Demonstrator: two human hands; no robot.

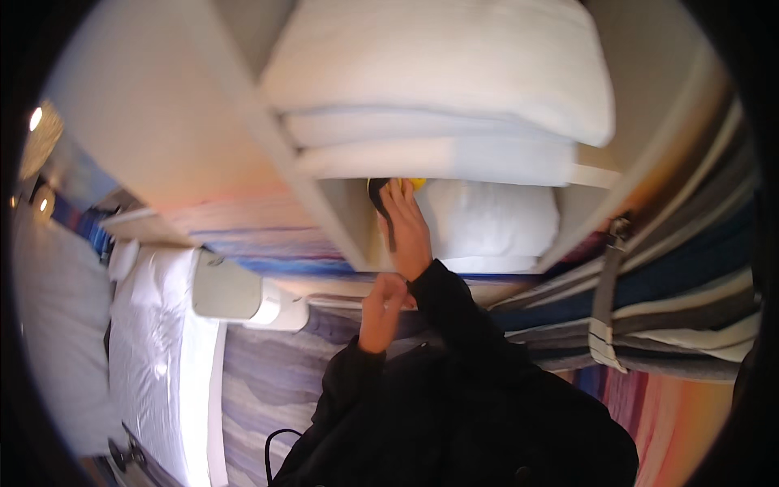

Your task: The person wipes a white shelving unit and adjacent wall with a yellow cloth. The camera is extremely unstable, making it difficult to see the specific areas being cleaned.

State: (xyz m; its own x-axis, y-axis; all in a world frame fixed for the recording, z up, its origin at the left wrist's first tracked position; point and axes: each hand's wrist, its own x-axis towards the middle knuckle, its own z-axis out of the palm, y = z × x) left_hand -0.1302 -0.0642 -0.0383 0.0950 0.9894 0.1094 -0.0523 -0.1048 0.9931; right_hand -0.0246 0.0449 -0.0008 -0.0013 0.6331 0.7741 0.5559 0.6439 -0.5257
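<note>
My right hand [407, 229] reaches into the lower compartment of a white shelf unit [341, 219]. Its fingers are closed on a black-and-yellow object [376, 191], partly hidden by the hand and the shelf above; a dark strap hangs from it along the palm. To the right of that hand, a folded white bundle [491, 219] fills most of the compartment. Just below my right wrist, my left hand [381, 312] is raised in front of the shelf with its fingers curled in. Whether anything is inside those fingers is hidden.
Thick folded white bedding [438, 73] is stacked on the upper shelf, overhanging its edge. On the right hangs a striped curtain [682, 300] held by a grey tieback [607, 300]. A bed with white linen [150, 325] stands at the left, beside a pale box-shaped fixture [227, 290].
</note>
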